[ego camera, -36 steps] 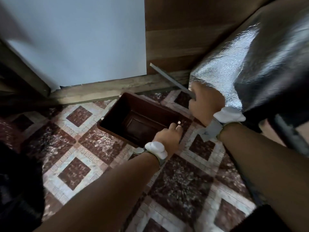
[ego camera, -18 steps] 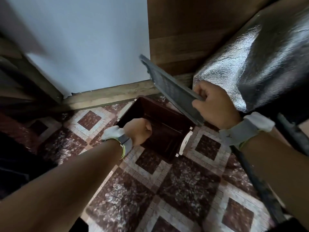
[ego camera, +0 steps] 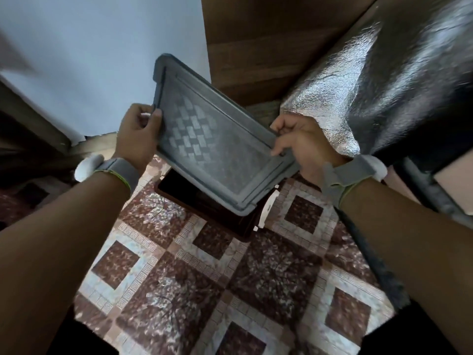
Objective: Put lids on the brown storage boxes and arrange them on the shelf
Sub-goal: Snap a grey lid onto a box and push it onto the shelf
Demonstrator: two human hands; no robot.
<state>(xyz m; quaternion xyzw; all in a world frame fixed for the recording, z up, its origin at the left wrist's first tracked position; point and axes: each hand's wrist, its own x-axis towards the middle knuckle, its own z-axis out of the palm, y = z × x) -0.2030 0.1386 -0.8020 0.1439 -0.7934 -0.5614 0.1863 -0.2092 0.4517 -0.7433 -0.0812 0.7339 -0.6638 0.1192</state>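
Note:
A grey rectangular lid (ego camera: 212, 139) with a woven pattern hangs tilted in the air, its face turned toward me. My left hand (ego camera: 138, 139) grips its left edge and my right hand (ego camera: 302, 144) grips its right edge. Below the lid a dark brown storage box (ego camera: 230, 213) stands open on the patterned floor, mostly hidden by the lid. A white latch (ego camera: 267, 208) shows on the box's right end.
A silver foil-covered bulky object (ego camera: 371, 80) stands to the right. A white panel (ego camera: 97, 55) and a wooden board (ego camera: 256, 42) rise at the back. The floor (ego camera: 230, 290) has brown and cream tiles. A dark bar (ego camera: 371, 252) runs along the right.
My right hand has lifted the lid from beside the foil object and swung it over the box. My left hand left the box's rim and took hold of the lid's left edge.

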